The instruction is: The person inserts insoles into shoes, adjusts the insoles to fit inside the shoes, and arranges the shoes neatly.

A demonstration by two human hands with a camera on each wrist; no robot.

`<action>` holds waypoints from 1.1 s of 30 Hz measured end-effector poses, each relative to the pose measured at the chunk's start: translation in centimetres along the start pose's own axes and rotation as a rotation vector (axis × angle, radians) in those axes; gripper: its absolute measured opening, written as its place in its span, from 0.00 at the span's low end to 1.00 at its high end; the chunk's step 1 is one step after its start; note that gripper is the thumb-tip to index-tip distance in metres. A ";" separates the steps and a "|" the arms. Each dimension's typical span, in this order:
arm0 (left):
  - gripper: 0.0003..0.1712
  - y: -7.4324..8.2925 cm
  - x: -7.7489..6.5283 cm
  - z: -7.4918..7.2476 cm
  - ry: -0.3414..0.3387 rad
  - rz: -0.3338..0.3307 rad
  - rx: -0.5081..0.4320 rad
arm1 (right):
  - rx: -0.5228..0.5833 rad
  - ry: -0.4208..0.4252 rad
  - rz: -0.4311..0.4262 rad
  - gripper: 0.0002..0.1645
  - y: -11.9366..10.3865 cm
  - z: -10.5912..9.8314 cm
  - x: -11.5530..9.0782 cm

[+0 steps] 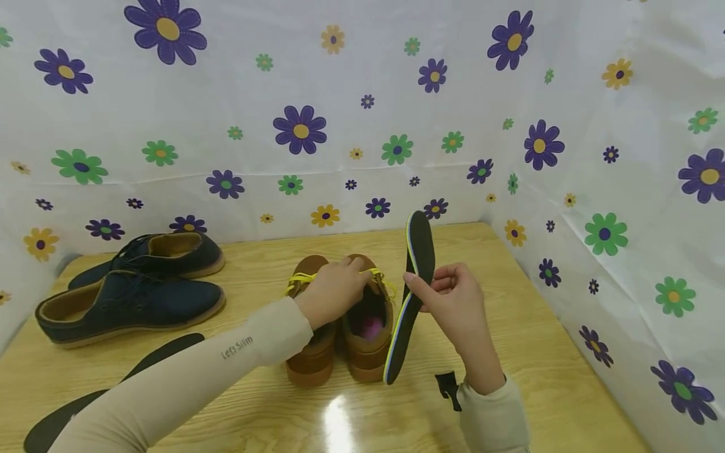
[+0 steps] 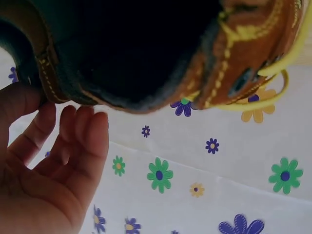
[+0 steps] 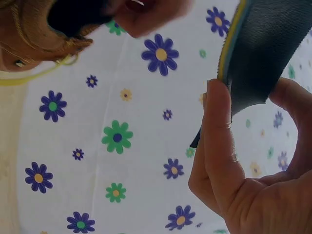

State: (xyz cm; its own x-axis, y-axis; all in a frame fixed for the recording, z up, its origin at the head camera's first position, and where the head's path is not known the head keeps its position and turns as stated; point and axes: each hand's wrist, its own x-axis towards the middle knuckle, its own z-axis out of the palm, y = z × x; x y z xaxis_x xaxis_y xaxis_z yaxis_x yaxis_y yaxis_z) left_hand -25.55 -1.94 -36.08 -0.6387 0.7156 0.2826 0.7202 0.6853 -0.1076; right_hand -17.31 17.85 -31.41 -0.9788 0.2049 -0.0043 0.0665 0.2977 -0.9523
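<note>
Appearing light and flexible, and best taken by both edges at mid-length, one insole (image 1: 409,314) is pinched there by the right hand (image 1: 461,308) above the desk (image 1: 266,412), beside a brown shoe (image 1: 365,358) gripped by the left hand (image 1: 333,290).

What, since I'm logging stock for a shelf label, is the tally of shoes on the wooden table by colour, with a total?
Navy lace-up shoes: 2
Brown lace-up shoes: 2
Total: 4
</note>
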 end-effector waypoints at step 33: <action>0.02 -1.0 0.6 -0.5 -0.143 -0.119 -0.287 | -0.583 -0.379 -0.126 0.23 1.2 5.3 1.3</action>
State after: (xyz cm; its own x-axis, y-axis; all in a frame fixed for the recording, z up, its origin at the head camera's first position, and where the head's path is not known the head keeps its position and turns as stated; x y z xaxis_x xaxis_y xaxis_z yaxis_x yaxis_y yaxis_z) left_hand -26.50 -2.25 -35.28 -0.7400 0.6581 0.1385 0.6719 0.7141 0.1967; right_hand -19.48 13.54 -34.16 -0.9789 -0.1711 -0.1118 -0.0623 0.7708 -0.6341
